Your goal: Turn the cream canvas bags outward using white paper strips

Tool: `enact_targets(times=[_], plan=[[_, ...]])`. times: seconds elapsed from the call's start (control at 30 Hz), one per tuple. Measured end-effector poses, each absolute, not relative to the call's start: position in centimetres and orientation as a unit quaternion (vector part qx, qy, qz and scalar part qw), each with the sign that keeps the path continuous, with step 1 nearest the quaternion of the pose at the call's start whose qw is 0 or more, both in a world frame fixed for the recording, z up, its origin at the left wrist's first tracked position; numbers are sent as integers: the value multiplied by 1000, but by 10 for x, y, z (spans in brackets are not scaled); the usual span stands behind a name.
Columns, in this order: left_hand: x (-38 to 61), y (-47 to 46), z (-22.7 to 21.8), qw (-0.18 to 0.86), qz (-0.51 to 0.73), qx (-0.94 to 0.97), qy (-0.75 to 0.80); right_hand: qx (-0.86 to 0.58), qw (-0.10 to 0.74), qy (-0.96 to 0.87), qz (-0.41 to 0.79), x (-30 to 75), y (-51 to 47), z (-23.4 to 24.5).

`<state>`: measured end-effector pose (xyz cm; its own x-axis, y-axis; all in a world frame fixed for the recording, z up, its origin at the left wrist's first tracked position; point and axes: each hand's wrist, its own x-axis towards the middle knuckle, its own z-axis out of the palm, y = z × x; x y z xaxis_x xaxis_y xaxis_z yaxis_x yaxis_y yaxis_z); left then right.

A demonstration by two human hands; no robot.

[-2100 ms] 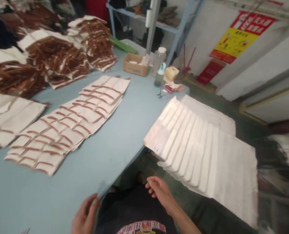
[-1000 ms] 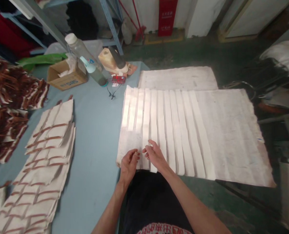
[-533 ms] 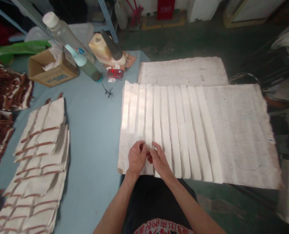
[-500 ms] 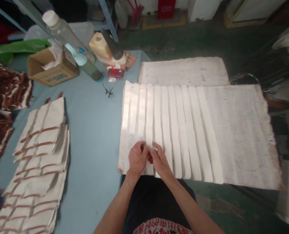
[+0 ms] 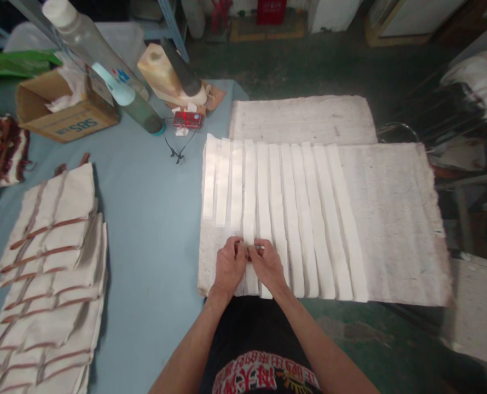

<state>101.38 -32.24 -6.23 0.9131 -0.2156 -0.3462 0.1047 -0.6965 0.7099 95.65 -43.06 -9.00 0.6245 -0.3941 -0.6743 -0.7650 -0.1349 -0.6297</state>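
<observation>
A large whitish board (image 5: 391,219) lies at the table's right edge, with several long white strips (image 5: 293,213) laid side by side on its left half. My left hand (image 5: 228,265) and my right hand (image 5: 267,264) meet at the near end of one white strip (image 5: 249,191), fingers curled and pinching it between them. Both hands rest on the board close to my body.
A blue table (image 5: 153,219) carries overlapping cream fabric pieces with brown straps (image 5: 50,251) at the left. At the back stand a cardboard box (image 5: 58,109), a clear bottle (image 5: 87,44), a spray bottle (image 5: 132,104), a beige roll (image 5: 165,76), a red item (image 5: 187,119) and small snips (image 5: 178,153). Green floor lies right.
My view swung from the fabric piles to the board. Both hands rose from the table edge onto the strips, came together and now pinch one strip's near end.
</observation>
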Motion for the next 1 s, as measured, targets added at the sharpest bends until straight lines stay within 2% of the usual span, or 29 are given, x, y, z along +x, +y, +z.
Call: enact_targets(times=[0.33,0.7,1.0], plan=[[1016,-327,-65,413,-219,884,-15,-742,490,404,213,971,-440,-74],[1025,-339,-64,416,-224,881,27,-727,533,395,177,964,-442,-81],[1023,-347,-59,345,-210,914,29,-718,550,392,169,960,-442,-83]])
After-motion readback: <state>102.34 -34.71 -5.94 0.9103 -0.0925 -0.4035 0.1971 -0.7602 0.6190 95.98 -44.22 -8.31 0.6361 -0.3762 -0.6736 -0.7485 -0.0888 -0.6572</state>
